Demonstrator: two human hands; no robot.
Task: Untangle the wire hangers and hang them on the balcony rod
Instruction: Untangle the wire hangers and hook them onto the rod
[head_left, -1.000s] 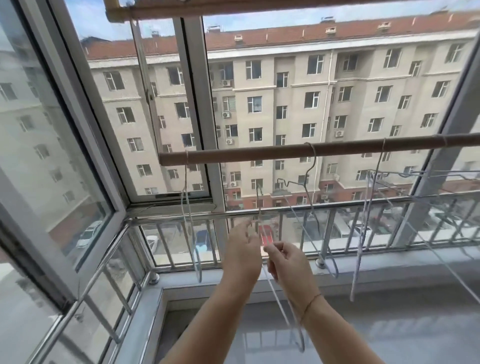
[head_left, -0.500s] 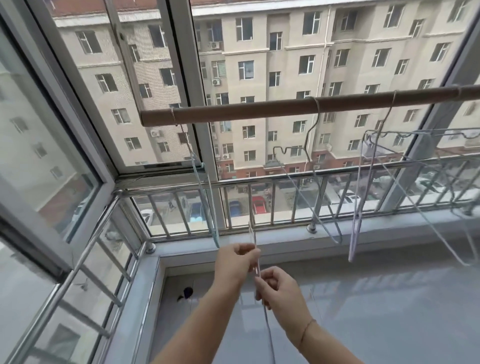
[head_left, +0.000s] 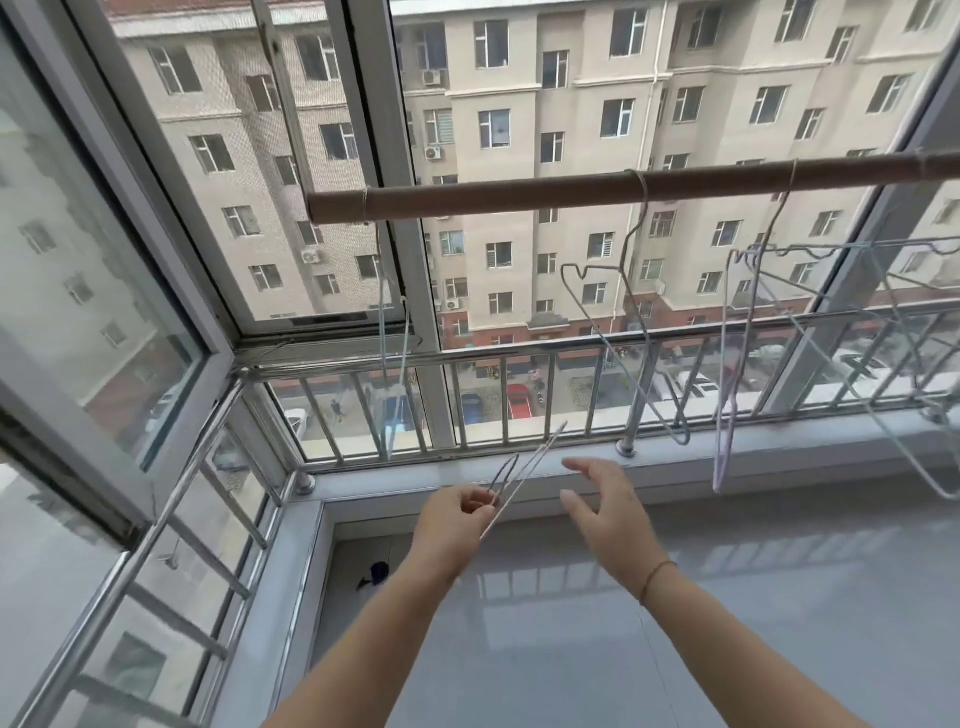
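Left hand pinches a hanger below the rod.
Its wire slants up and right from the fingers; the right hand, fingers spread, holds nothing just beside it.

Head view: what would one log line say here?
left hand pinches wire hanger | right hand open, empty | rod holds several hangers

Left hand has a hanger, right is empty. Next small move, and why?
Probably lift the hanger pinched in the left hand toward the bare stretch of rod. The right hand is open and holds nothing, so the hanger looks free of tangles, and it sits well below the rod.
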